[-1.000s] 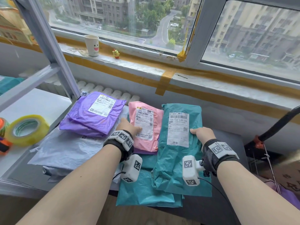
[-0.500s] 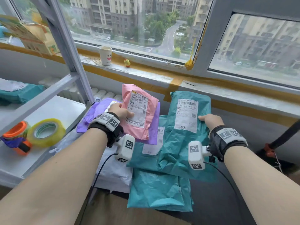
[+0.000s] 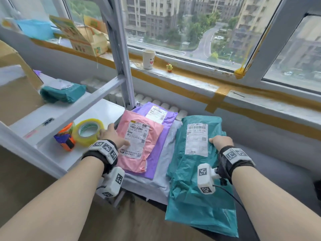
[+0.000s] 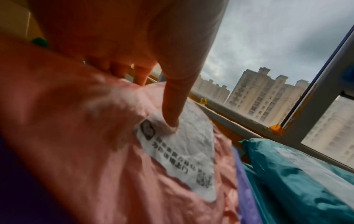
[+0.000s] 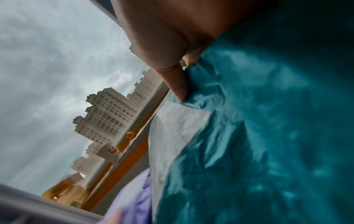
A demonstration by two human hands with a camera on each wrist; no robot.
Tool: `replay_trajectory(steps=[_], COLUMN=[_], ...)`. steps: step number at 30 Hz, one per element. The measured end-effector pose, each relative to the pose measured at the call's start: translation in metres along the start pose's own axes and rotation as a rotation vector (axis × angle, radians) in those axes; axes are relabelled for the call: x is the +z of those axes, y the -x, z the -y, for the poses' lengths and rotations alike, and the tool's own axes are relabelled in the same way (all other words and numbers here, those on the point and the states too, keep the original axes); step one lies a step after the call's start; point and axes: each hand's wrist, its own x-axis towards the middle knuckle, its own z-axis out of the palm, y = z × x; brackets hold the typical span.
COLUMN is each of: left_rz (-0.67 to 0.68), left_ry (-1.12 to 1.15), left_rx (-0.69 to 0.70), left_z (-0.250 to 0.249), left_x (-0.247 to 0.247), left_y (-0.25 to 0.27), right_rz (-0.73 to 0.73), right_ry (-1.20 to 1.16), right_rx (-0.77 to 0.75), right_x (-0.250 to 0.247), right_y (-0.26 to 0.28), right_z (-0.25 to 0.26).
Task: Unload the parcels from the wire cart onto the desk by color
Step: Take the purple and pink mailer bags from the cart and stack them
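My left hand (image 3: 112,136) grips a pink parcel (image 3: 139,145) by its left edge, and the thumb (image 4: 172,106) presses on its white label. A purple parcel (image 3: 161,145) lies right under the pink one. My right hand (image 3: 220,141) holds a large teal parcel (image 3: 196,171) by its right edge, with the thumb (image 5: 178,84) on top beside the label. Both parcels hang over a pale grey parcel (image 3: 165,174) lying flat. Another teal parcel (image 3: 64,92) rests on the white desk (image 3: 52,153) at the back left.
A yellow tape roll (image 3: 88,132) and an orange tape dispenser (image 3: 66,139) stand on the desk just left of my left hand. A grey metal post (image 3: 121,58) with a sloping bar rises behind them. A paper cup (image 3: 149,59) and a cardboard box (image 3: 86,39) sit on the sill.
Both hands have carried their parcels to the left. The pink parcel now sits beside the tape roll at the desk edge. The head view has swung left and shows more of the desk.
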Motion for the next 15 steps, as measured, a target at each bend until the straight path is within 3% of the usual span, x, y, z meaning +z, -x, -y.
replay_trajectory(steps=[3, 8, 10, 15], left_rz=[-0.168, -0.231, -0.169, 0.152], left_ry=[0.026, -0.033, 0.035, 0.146], left_rx=[0.157, 0.386, 0.44, 0.503], left_z=[-0.012, -0.053, -0.072, -0.109], left_x=[0.007, 0.021, 0.03, 0.065], left_y=[0.003, 0.012, 0.016, 0.027], right_rz=[-0.048, -0.052, -0.035, -0.087], right_ry=[-0.007, -0.008, 0.0, -0.121], right_rx=[0.04, 0.095, 0.098, 0.119], right_x=[0.007, 0.006, 0.005, 0.003], right_y=[-0.004, -0.006, -0.006, -0.001], right_z=[-0.008, -0.017, -0.021, -0.037])
